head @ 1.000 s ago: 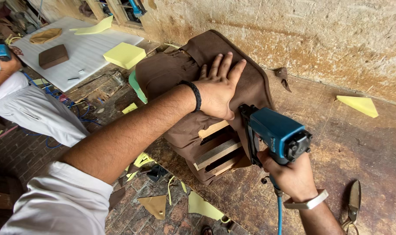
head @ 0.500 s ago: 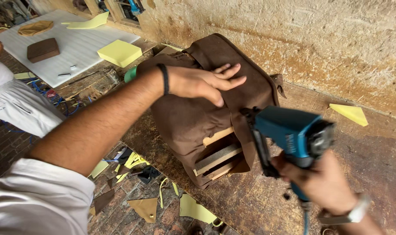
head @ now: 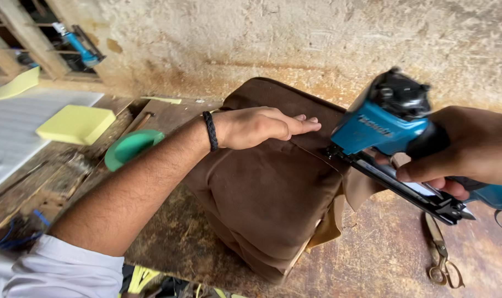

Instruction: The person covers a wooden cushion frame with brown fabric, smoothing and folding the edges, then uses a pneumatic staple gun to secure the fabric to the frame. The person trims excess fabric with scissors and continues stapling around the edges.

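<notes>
Brown fabric-covered cushion [head: 262,193] lies on the worn workbench [head: 372,259], mostly wrapped; your left hand [head: 259,127] presses flat, fingers extended, while your right hand [head: 471,149] grips the blue staple gun [head: 394,138] at its seam; loose flap unfastened.

I'm in an upholstery workshop: my bench [head: 383,259] is worn, stained wood against a rough plaster wall [head: 273,38], with yellow foam [head: 77,124], scissors [head: 441,256], a blue stapler [head: 389,132] in my grip and another power tool [head: 77,44] by the wooden frames.
</notes>
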